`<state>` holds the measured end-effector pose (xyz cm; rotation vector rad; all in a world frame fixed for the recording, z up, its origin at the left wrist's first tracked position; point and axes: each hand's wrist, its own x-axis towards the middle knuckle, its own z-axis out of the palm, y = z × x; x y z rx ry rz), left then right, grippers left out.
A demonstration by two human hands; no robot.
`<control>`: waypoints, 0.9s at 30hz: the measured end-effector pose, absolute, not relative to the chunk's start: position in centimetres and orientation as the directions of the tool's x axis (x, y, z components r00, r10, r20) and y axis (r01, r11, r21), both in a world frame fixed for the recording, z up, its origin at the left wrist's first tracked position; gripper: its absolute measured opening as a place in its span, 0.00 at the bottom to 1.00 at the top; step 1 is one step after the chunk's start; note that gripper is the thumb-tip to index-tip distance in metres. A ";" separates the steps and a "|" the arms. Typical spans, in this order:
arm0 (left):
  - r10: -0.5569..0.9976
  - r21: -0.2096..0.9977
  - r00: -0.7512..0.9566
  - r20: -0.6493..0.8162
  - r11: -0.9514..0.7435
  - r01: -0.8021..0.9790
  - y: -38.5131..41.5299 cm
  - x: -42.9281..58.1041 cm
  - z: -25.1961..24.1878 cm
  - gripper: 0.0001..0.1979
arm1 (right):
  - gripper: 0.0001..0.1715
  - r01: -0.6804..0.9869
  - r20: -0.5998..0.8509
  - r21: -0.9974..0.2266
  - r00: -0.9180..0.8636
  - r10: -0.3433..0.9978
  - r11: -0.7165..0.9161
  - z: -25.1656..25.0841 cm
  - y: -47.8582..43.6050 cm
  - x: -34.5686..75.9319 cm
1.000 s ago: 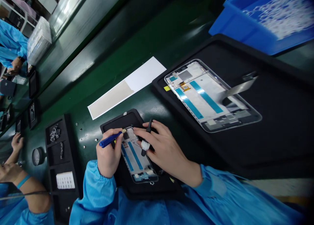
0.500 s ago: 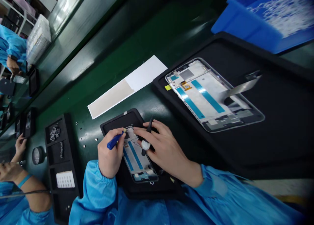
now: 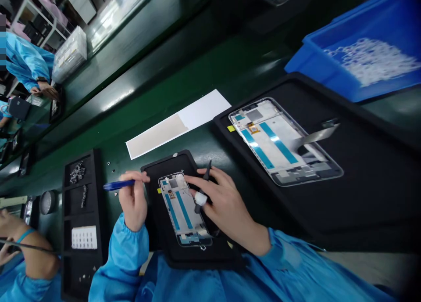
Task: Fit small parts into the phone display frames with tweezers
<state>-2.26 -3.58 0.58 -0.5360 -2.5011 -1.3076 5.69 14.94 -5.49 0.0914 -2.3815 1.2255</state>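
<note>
Silver-rimmed, the phone frame (image 3: pixel 182 210) lies near, mid-bench, seated in a small black tray (image 3: pixel 171 161), white back up with two blue strips along it; I judge the tray's recess keeps it from sliding. From my remote seat I read the right hand (image 3: pixel 230 205) as fanned over the frame's right edge, likely to steady it, gripping a black pick (image 3: pixel 206 175) between two fingers, a white cot (image 3: pixel 200 199) on one fingertip; the left hand (image 3: pixel 133 201) hangs just left of the tray, off the frame, pinching a blue pen (image 3: pixel 116 185) whose barrel points left; two tools, one per hand. Right, a second frame (image 3: pixel 283 142) rests on a large black tray (image 3: pixel 362 196), one metal blade (image 3: pixel 315 134) across it; two frames in all. Far right, one blue bin (image 3: pixel 329 73); left, one parts tray (image 3: pixel 82 214); near left, a co-worker's arm (image 3: pixel 39 260).
</note>
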 end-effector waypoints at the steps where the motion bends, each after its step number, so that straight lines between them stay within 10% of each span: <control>1: 0.291 0.654 -0.881 0.373 0.591 0.472 -3.8 -2.1 0.6 0.07 | 0.16 -0.255 0.413 -0.796 -0.892 0.184 0.548 -5.3 15.2 5.7; 7: 0.638 0.110 -0.765 0.090 0.757 0.644 -3.7 -1.0 -0.5 0.20 | 0.18 -0.141 0.201 -0.975 -0.888 0.413 0.171 -4.1 16.8 5.1; 12: 0.697 -0.097 -0.716 0.047 0.716 0.691 -3.0 -1.3 -0.8 0.19 | 0.20 -0.064 0.068 -0.998 -0.939 0.338 0.025 -3.7 16.6 3.4; 27: 0.670 0.117 -0.692 0.269 0.690 0.714 -4.3 1.7 -2.1 0.15 | 0.20 -0.073 0.186 -0.888 -0.960 0.208 0.455 -4.1 15.4 1.8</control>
